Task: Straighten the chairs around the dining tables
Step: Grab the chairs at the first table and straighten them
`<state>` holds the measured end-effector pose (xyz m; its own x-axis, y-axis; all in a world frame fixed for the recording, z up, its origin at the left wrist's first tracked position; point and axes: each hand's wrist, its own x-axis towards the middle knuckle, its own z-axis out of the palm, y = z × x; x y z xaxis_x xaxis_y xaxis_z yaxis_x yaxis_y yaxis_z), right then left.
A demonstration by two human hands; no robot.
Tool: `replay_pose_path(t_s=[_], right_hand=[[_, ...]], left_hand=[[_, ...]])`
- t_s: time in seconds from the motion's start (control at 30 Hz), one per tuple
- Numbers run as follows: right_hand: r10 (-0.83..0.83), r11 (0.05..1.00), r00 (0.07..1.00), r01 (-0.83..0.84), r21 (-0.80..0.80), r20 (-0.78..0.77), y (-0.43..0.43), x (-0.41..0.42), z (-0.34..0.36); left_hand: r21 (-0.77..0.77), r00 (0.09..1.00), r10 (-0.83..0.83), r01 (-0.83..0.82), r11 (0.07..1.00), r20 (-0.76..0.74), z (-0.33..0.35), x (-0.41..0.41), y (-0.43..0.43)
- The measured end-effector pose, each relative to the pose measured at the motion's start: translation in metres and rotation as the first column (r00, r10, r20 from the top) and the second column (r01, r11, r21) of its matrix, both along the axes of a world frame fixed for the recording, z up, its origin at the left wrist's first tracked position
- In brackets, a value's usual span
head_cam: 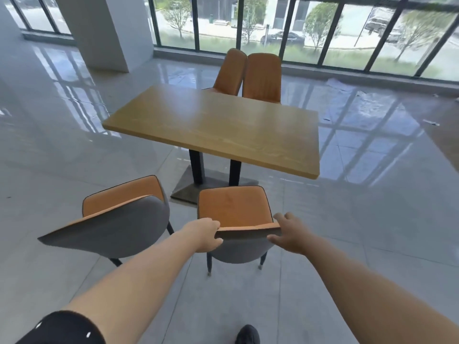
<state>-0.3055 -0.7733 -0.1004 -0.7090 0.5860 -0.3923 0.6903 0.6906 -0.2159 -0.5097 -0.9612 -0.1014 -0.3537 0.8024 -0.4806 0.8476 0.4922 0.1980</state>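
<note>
An orange-seated chair with a grey back [233, 207] stands in front of me, facing the wooden dining table [218, 125] with a gap between them. My left hand [205, 234] grips the left end of its backrest top. My right hand [289, 232] holds the right end, fingers curled over the edge. A second matching chair [116, 219] stands to its left, turned at an angle away from the table. Two more orange chairs [248, 73] sit side by side at the table's far side, the left one tilted toward the right one.
The table rests on two black posts with a dark base plate [191, 189]. Glossy grey tile floor surrounds it. A white pillar [99, 31] rises at the back left, and a window wall [323, 26] runs along the back. My shoe [247, 335] shows at the bottom.
</note>
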Motion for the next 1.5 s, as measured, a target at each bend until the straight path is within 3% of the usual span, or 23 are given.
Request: replay_pose_path(t_s=[0.23, 0.6, 0.73, 1.5], right_hand=[[0.07, 0.998, 0.997, -0.07, 0.002, 0.034, 0.041, 0.012, -0.021], [0.18, 0.984, 0.984, -0.18, 0.007, 0.009, 0.064, 0.012, -0.059], [0.191, 0.981, 0.981, -0.191, 0.014, -0.009, 0.068, 0.01, -0.063], [0.002, 1.0, 1.0, -0.002, 0.028, -0.021, -0.01, -0.02, -0.064]], left_hand=[[0.022, 0.999, -0.001, 0.002, 1.0, -0.034, -0.021, 0.029, 0.032], [0.149, 0.976, 0.148, -0.124, 0.981, -0.163, -0.06, 0.043, 0.041], [0.182, 0.973, 0.18, -0.153, 0.971, -0.146, -0.072, 0.041, 0.04], [0.194, 0.991, -0.03, 0.056, 0.979, -0.132, -0.079, -0.029, -0.005]])
